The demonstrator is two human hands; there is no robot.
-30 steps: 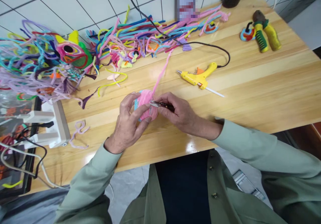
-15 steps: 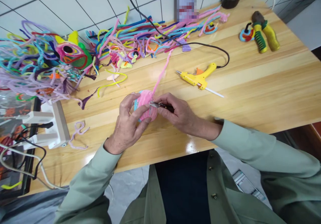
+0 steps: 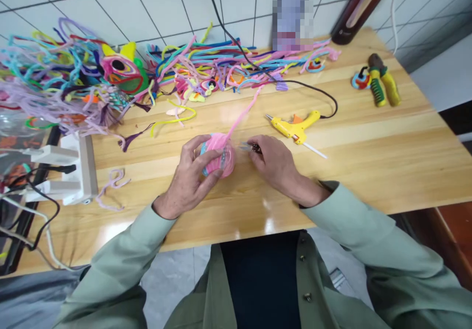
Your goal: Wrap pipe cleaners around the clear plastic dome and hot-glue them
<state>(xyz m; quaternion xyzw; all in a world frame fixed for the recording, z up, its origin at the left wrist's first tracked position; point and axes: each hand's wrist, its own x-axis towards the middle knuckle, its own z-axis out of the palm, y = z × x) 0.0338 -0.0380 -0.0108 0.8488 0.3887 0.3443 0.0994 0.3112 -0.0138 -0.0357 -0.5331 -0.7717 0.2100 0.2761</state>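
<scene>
Two bare hands lie nearest on my feed, over the wooden surface (image 3: 217, 221). The left hand (image 3: 188, 174) has its grip part-curled round a pink-and-blue chenille bundle (image 3: 229, 164), which sits just left of the right hand (image 3: 275, 164). That hand's grip is pinched tight on a metal-tipped tool (image 3: 245, 146), aimed at the bundle but apart from it. Fingers hide most of the tool's handle from me and part of the bundle.

At left I have a white power strip (image 3: 86, 171) with plugs in it, and a dark-rimmed tray (image 3: 14, 255), cut off by the frame, holding orange and red pieces I can't make out.

Farther up, a yellow glue gun (image 3: 295, 125) carries a white glue stick (image 3: 315, 150); green-and-yellow pliers (image 3: 381, 80) lie beyond it to the right. Chenille stems (image 3: 221, 58) heap along the tiled wall (image 3: 236, 4). A dark red bottle (image 3: 359, 12), cropped on top, bears small pale lettering I can't read, and a panel (image 3: 291, 9) is pixelated past reading.
</scene>
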